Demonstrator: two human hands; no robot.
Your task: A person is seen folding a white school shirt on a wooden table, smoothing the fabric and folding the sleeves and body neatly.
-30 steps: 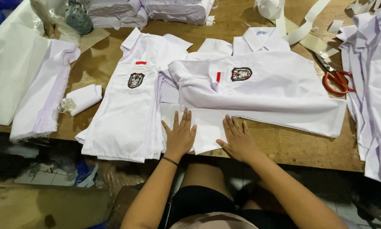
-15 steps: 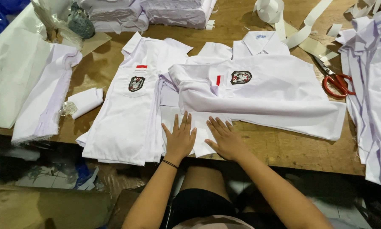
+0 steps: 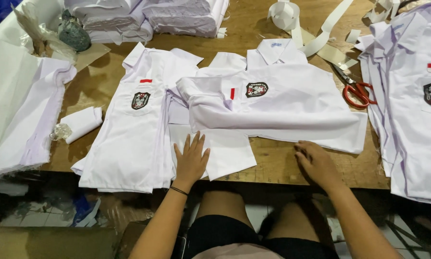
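A white school shirt (image 3: 282,103) with a dark chest badge and a small red tab lies spread across the wooden table (image 3: 282,165), its sleeve folded over the front. My left hand (image 3: 191,158) presses flat, fingers apart, on the shirt's lower hem near the table's front edge. Fingers curled, my right hand (image 3: 316,160) rests on the bare wood just below the shirt's lower right edge. Left of it sits a folded pile of the same white shirts (image 3: 129,129), badge showing on top.
Red-handled scissors (image 3: 356,91) lie right of the shirt. More white shirts (image 3: 412,100) hang over the right edge. Stacked folded shirts (image 3: 153,17) are at the back, white cloth (image 3: 23,110) at left, a small folded piece (image 3: 81,123), and white strips with a tape roll (image 3: 285,12).
My right hand slid rightward from beside the left hand along the shirt's hem to its lower right edge. My left hand stayed pressed in place.
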